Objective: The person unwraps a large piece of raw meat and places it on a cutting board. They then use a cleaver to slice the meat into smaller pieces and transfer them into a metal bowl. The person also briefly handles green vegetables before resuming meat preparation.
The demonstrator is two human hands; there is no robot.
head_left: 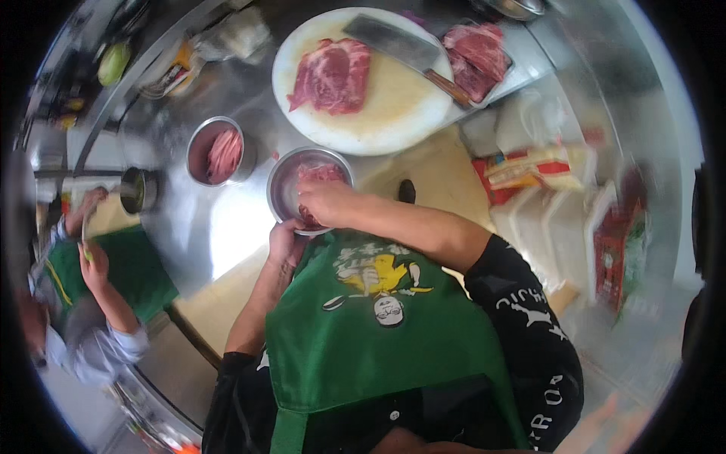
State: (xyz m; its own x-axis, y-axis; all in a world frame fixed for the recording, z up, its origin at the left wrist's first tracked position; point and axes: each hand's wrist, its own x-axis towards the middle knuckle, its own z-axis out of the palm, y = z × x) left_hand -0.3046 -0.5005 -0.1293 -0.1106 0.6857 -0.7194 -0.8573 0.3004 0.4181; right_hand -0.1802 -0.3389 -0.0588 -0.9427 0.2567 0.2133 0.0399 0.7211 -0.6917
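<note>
A round steel bowl [275,183] holding raw red meat [324,172] is close in front of my apron. My left hand [286,243] grips its near rim, with the thumb over the edge. Inside the bowl, my right hand [324,203] is closed around some of the meat, and its fingertips are partly hidden there. Beyond the bowl, a thick slab of raw meat [333,76] lies on a round white cutting board [391,133]. A cleaver [397,44] with a wooden handle rests on the board's right side, its handle reaching past the rim.
Left of the bowl stands a steel pot [191,153] with strips of meat. More raw meat [476,59] fills a tray at the board's right. A co-worker's hands [95,264] are at the left, near a small dark pot [138,190]. Food packages [527,167] sit at the right.
</note>
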